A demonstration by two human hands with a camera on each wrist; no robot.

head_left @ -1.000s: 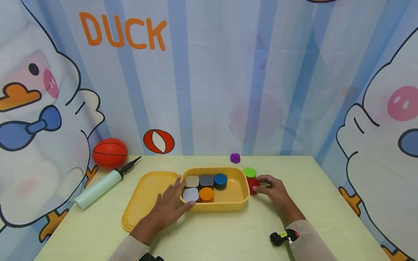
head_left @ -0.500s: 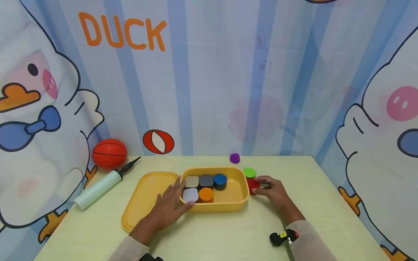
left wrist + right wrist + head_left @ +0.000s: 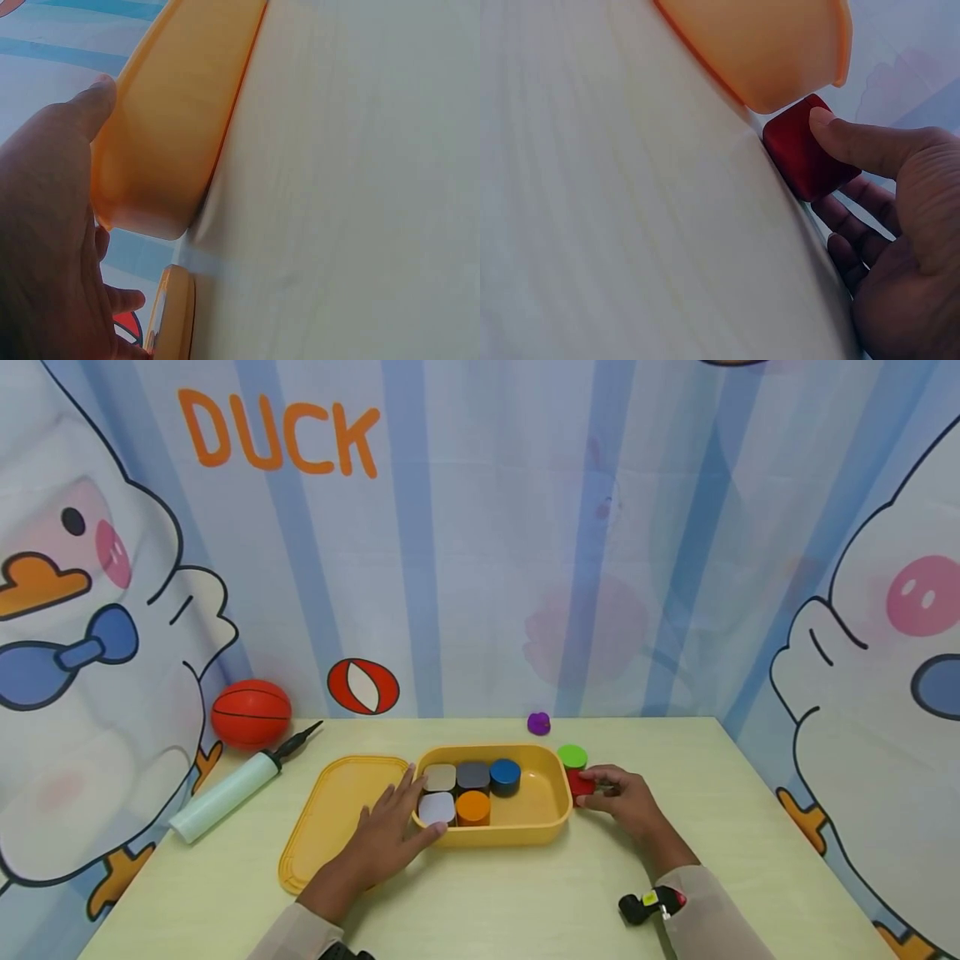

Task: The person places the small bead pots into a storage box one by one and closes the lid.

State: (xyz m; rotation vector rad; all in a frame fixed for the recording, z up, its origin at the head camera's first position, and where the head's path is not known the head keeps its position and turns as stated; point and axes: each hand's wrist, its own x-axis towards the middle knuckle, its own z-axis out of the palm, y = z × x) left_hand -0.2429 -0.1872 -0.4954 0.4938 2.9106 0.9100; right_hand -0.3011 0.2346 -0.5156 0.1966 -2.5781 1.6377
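Observation:
My left hand (image 3: 384,842) lies on the left end of a yellow rectangular box (image 3: 517,836), thumb at its near rim and fingers spread along the side. Inside the box sit a beige, a dark grey and a white rounded-square piece, plus a blue round one (image 3: 506,776) and an orange round one (image 3: 473,807). Beside the box's right end, my right hand (image 3: 628,802) pinches a glossy red rounded-square block (image 3: 799,150) between thumb and fingers. The red block stands low on the table, close to the box wall. Just behind it is a green round piece (image 3: 573,755).
A yellow lid (image 3: 330,822) lies left of the box, partly behind my left hand. A pale green hand pump (image 3: 228,797) and a red basketball (image 3: 251,714) are farther left. A small purple object (image 3: 538,723) sits at the table's back edge, before a printed curtain.
The red block and the fingers of my right hand appear nearly still, with only a very slight shift in the view. My left hand stays on the box.

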